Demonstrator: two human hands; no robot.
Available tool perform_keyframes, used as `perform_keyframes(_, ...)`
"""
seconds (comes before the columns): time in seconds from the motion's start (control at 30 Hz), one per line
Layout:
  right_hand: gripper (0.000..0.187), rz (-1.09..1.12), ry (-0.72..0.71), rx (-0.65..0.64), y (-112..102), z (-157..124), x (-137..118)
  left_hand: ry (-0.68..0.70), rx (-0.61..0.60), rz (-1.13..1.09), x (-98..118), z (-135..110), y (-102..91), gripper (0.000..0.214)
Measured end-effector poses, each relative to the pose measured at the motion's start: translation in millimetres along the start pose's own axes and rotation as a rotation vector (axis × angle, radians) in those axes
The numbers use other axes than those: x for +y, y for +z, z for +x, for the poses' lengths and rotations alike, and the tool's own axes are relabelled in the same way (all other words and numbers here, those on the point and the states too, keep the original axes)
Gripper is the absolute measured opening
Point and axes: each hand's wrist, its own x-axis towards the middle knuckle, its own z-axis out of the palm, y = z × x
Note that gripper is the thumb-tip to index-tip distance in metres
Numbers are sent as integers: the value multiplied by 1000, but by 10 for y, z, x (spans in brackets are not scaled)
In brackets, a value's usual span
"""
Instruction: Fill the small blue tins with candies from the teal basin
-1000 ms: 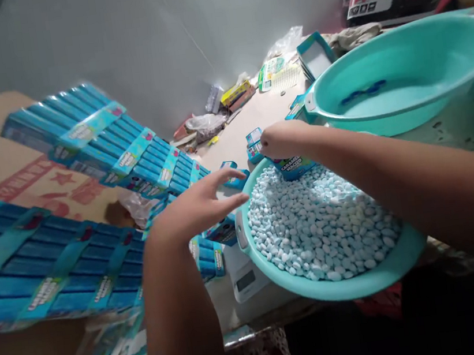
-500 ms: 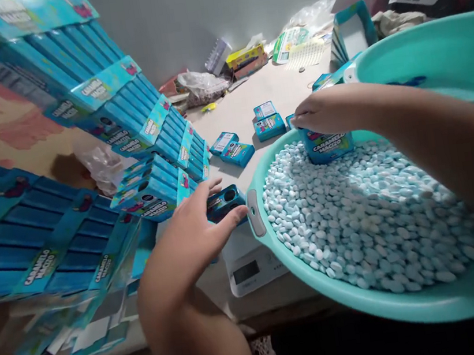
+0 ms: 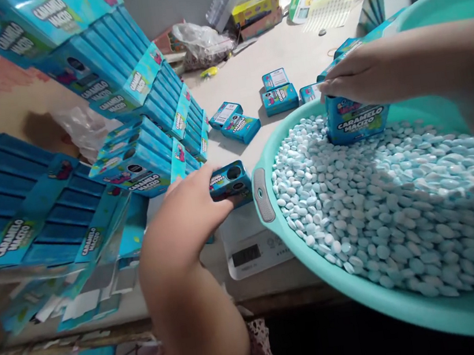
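My right hand (image 3: pixel 363 70) grips the top of a blue candy box (image 3: pixel 357 121) labelled "Caramelo Macizo". The box stands upright at the far side of the pale blue and white candies (image 3: pixel 381 211), which fill a turquoise tub (image 3: pixel 315 275). Just left of the tub's grey handle, my left hand (image 3: pixel 193 198) closes around a second candy box (image 3: pixel 231 181); its fingertips are hidden behind that box. Below it lies a white scale (image 3: pixel 268 249) with a small display, partly covered by the tub's rim.
Stacked trays of blue boxes (image 3: pixel 137 86) rise at the left. Loose boxes (image 3: pixel 241 127) lie on the table behind the tub. Farther back are a plastic bag (image 3: pixel 204 45) and a yellow carton (image 3: pixel 257 15). A second turquoise tub (image 3: pixel 450 4) is at the right.
My left thumb and fingers have closed in on the box above the scale. The right hand still grips its box among the candies. The view has shifted and come closer.
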Motion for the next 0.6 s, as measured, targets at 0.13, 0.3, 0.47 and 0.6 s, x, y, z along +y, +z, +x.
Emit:
perform_keyframes(0.13,59,-4,-23,-1,0,5,27,-97,-99,70,96,20,-45,41)
perform_keyframes(0.3,50,23,-70,16,-33,-62,-22,-136,-90,68,120,8,-112,41)
perform_keyframes(0.47,54,-6,-128,5,-66,-120,-59,88,517,80,200,-26,-96,53)
perform_keyframes(0.6,56,19,-165,-2,-88,-156,-67,462,663,84,317,5,-53,41)
